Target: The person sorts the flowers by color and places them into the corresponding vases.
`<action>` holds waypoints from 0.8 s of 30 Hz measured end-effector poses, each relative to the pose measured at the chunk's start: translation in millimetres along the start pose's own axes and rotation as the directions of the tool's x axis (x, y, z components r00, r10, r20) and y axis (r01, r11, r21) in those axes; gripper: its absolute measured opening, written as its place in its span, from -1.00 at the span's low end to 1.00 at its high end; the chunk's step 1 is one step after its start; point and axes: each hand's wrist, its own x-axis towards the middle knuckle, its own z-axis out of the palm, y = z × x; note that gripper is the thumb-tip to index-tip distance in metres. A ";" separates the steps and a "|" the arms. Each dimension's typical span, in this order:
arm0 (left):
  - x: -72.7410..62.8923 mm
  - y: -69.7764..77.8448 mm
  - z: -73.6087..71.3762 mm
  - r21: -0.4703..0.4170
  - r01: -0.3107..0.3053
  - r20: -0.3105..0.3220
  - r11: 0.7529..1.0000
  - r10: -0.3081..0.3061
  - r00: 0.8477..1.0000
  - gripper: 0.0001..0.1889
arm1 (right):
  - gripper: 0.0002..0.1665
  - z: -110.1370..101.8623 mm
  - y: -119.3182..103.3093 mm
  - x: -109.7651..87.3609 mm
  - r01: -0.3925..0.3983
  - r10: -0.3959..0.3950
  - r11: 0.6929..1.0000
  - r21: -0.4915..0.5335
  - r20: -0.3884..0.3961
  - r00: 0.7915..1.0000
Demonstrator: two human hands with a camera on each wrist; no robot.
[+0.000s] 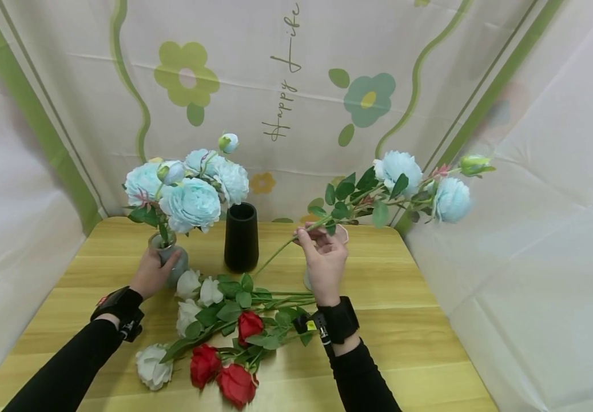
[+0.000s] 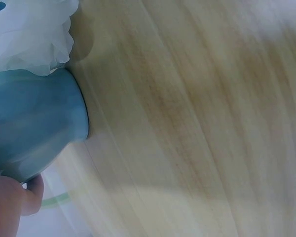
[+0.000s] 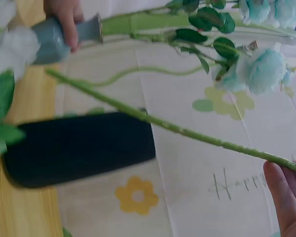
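Blue spray and grey vase: position and handling

Position: The right hand [image 1: 325, 260] holds the spray [image 1: 380, 213] aslant above the table [image 1: 404, 320], flower heads up and to the right. The cut end of the bare stem [image 3: 177, 129] points down to the left and is free. The left hand [image 1: 154, 270] holds the grey vase [image 1: 179, 269], which already contains blue blooms [image 1: 189, 203]. The black vase [image 1: 242, 239] stands between the two hands. White roses [image 1: 153, 366] and red roses [image 1: 237, 384] lie on the table in front.

Finger state: Right thumb and forefinger are pinched together on the stem, just below the leaves; the other fingers are loosely bent. Left fingers and thumb are wrapped around the grey vase. Whether its base bears fully on the table cannot be told.

Handling: The spray is probably artificial, light and top-heavy. Expect a stiff stem with some spring, and soft petals that crush easily. Grip the bare stem below the leaves; avoid the heads. The grey vase looks smooth and glossy, so treat it as slippery and breakable. Hold it around the body, below the neck
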 end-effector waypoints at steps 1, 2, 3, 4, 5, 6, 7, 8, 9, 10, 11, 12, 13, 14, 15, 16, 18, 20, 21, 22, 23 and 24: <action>0.4 0.0 -0.4 0.001 -0.001 -0.001 1.000 0.001 1.000 -0.61 | -0.59 8.1 -5.9 0.8 0.002 -0.003 1.000 0.002 0.006 1.000; 1.0 0.0 -0.7 0.003 -0.004 0.000 1.000 0.004 1.000 -0.62 | -0.59 15.6 -9.6 1.7 0.016 -0.016 1.000 0.001 0.013 1.000; 1.7 0.0 -0.8 0.005 -0.009 -0.004 1.000 0.009 1.000 -0.63 | -0.59 22.8 -12.7 1.9 0.029 -0.029 1.000 0.001 0.020 0.999; 2.5 -0.3 -0.8 0.009 -0.016 -0.008 1.000 0.016 1.000 -0.64 | -0.59 30.3 -16.2 2.8 0.039 -0.039 0.999 0.007 0.023 0.999; 3.1 0.1 -0.7 0.009 -0.020 -0.011 1.000 0.020 1.000 -0.66 | -0.61 42.5 -33.5 5.3 0.006 -0.006 1.000 0.019 0.007 1.000; 3.3 0.1 -0.6 0.007 -0.025 -0.015 1.000 0.026 1.000 -0.66 | -0.61 48.4 -30.2 3.9 -0.003 0.004 0.999 0.036 -0.003 1.000; 3.6 0.2 -0.4 0.004 -0.030 -0.019 1.000 0.031 0.999 -0.67 | -0.60 54.8 -34.2 4.3 -0.017 0.016 0.998 0.055 0.003 1.000; 3.7 0.0 -0.2 0.006 -0.033 -0.022 0.999 0.033 0.999 -0.68 | -0.64 68.0 -55.0 7.0 -0.045 0.046 0.996 0.074 -0.003 0.999; 3.4 -0.2 0.0 0.009 -0.035 -0.027 0.999 0.035 0.999 -0.67 | -0.67 73.9 -48.1 4.5 -0.073 0.076 0.991 0.114 -0.017 0.997; 2.9 -0.5 0.0 0.010 -0.029 -0.025 1.000 0.030 0.999 -0.67 | -0.68 81.3 -49.9 4.4 -0.083 0.087 0.985 0.150 -0.019 0.996; 2.3 -0.8 -0.1 0.010 -0.023 -0.022 1.000 0.023 0.999 -0.66 | -0.70 86.1 -42.7 2.4 -0.103 0.112 0.976 0.192 -0.037 0.993; 1.7 -1.3 -0.2 0.014 -0.018 -0.020 1.000 0.018 1.000 -0.63 | -0.70 85.8 -22.7 -1.7 -0.085 0.095 0.971 0.225 -0.035 0.995; 1.3 -1.3 -0.3 0.021 -0.015 -0.020 1.000 0.016 1.000 -0.63 | -0.71 96.0 -43.0 1.5 -0.110 0.122 0.964 0.241 -0.038 0.992; 0.8 -1.3 -0.4 0.025 -0.013 -0.020 1.000 0.013 1.000 -0.61 | -0.71 98.9 -40.9 0.8 -0.107 0.120 0.959 0.261 -0.035 0.992; 0.5 -1.0 -0.5 0.029 -0.011 -0.021 1.000 0.012 1.000 -0.61 | -0.70 101.5 -40.4 0.7 -0.113 0.128 0.953 0.282 -0.035 0.991; 0.6 -0.9 -0.7 0.027 -0.010 -0.019 1.000 0.010 1.000 -0.63 | -0.72 111.7 -71.7 6.3 -0.132 0.146 0.956 0.263 -0.034 0.989; 0.9 -0.3 -0.8 0.021 -0.011 -0.023 1.000 0.012 1.000 -0.66 | -0.74 128.5 -117.9 12.8 -0.182 0.195 0.951 0.251 -0.029 0.980; 1.3 -0.1 -0.7 0.015 -0.013 -0.028 1.000 0.013 1.000 -0.70 | -0.74 138.0 -139.3 15.6 -0.210 0.221 0.946 0.249 -0.018 0.975; 1.5 0.1 -0.7 0.012 -0.014 -0.030 1.000 0.014 0.999 -0.71 | -0.74 136.2 -125.3 12.8 -0.198 0.206 0.951 0.236 -0.009 0.978; 1.6 -0.2 -0.5 0.008 -0.015 -0.029 1.000 0.016 0.999 -0.72 | -0.73 133.0 -106.3 8.5 -0.182 0.186 0.957 0.227 0.002 0.983; 1.6 -0.3 -0.2 0.007 -0.019 -0.033 1.000 0.019 0.999 -0.71 | -0.68 128.9 -79.9 3.2 -0.174 0.178 0.954 0.245 0.008 0.984; 1.7 -0.6 -0.1 0.003 -0.024 -0.032 1.000 0.024 0.999 -0.71 | -0.65 124.3 -52.8 -2.5 -0.168 0.171 0.954 0.250 0.008 0.985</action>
